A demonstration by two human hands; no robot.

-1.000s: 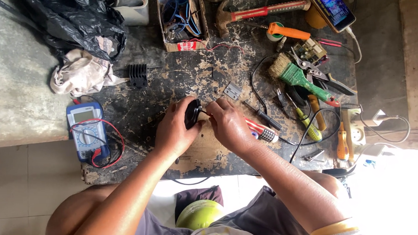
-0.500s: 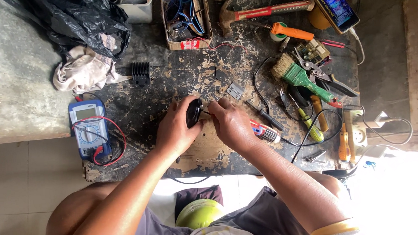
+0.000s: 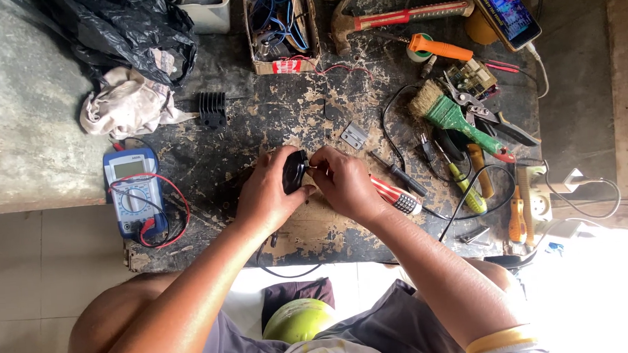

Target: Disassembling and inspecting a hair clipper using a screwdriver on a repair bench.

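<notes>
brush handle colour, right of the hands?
Green, on the brush with pale bristles; it lies right of the right hand. Head view, the only one.

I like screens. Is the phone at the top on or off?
On: the phone leaning at the bench's top right shows a bright, colourful picture.

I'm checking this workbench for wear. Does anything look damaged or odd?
Yes: the dark bench top is badly worn, its coating flaked off in pale patches, most around the left hand and right hand, which hold a small black part. Tools lie scattered at the right, and a crumpled rag sits at the left.
</notes>
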